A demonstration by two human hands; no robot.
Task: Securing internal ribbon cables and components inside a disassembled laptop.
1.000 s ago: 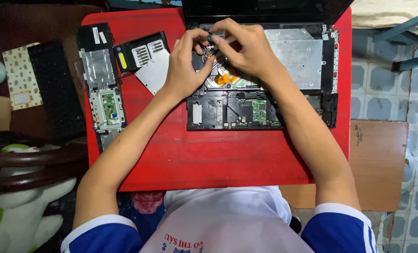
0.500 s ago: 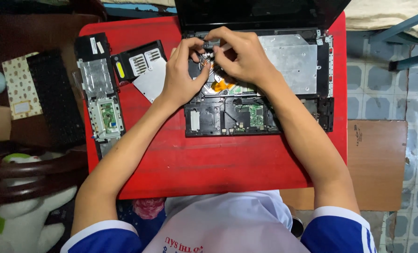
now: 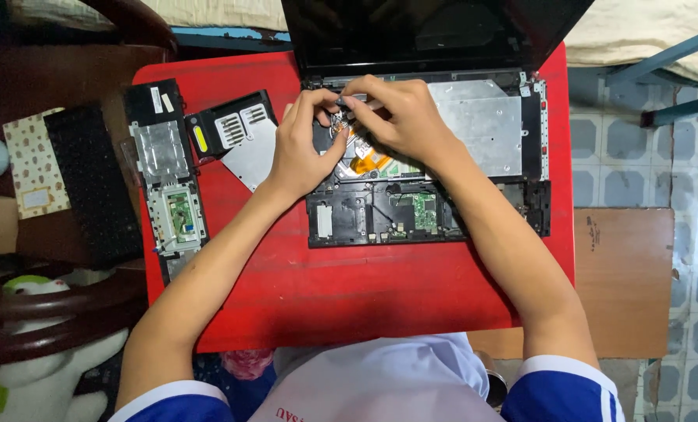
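On red table (image 3: 349, 305): one opened laptop (image 3: 443, 195); left hand (image 3: 302, 152), right hand (image 3: 400, 117) pinching inside; grip contents unclear.

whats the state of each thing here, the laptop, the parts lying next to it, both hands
laptop: screen open, top cover and keyboard off, boards bare
palm rest panel: removed, lying left of the laptop on the red table
small black cover: off, lying beside the panel
keyboard: detached, lying off the table's left edge
left hand: fingers pinched together over the laptop's inner top left
right hand: fingers curled, meeting the left hand's fingertips; what they grip is hidden
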